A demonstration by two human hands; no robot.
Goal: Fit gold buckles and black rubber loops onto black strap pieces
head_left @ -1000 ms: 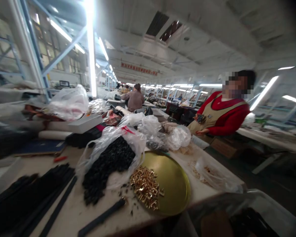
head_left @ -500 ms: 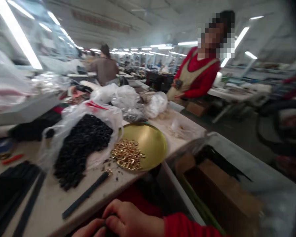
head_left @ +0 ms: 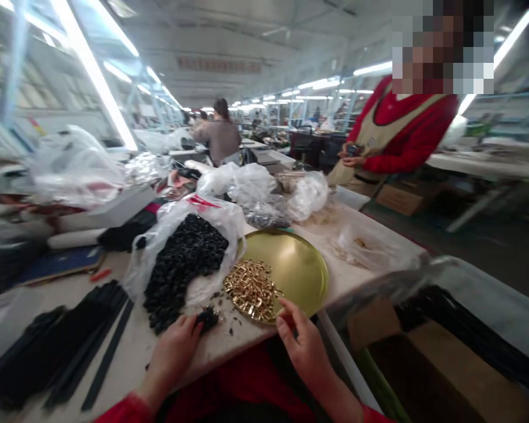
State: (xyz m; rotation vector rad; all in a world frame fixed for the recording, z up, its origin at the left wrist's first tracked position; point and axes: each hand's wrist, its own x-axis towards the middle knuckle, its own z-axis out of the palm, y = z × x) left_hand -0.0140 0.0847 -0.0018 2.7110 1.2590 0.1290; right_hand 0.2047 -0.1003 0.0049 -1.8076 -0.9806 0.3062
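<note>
My left hand [head_left: 173,349] is closed over the table's front edge. A dark end, seemingly of a black strap [head_left: 208,318], sticks out past its fingertips. A glint of gold shows beside that end; the rest is hidden by the hand. My right hand [head_left: 306,341] is at the near rim of a round gold tray [head_left: 302,267], thumb and forefinger apart. Its forefinger is by a heap of small gold metal pieces [head_left: 251,288] on the tray's left part. Left of the tray, an open clear plastic bag [head_left: 136,264] holds many small black pieces [head_left: 185,258].
Long black strips [head_left: 66,346] lie at the table's left. Behind are crumpled plastic bags [head_left: 247,185]. A bin with a cardboard box [head_left: 458,358] stands at right. A co-worker in a red top and beige apron [head_left: 388,141] stands beyond the table, holding a small dark object.
My hands were together at the table's front edge; now they are apart, left at the black strap, right at the tray. The view has swung left.
</note>
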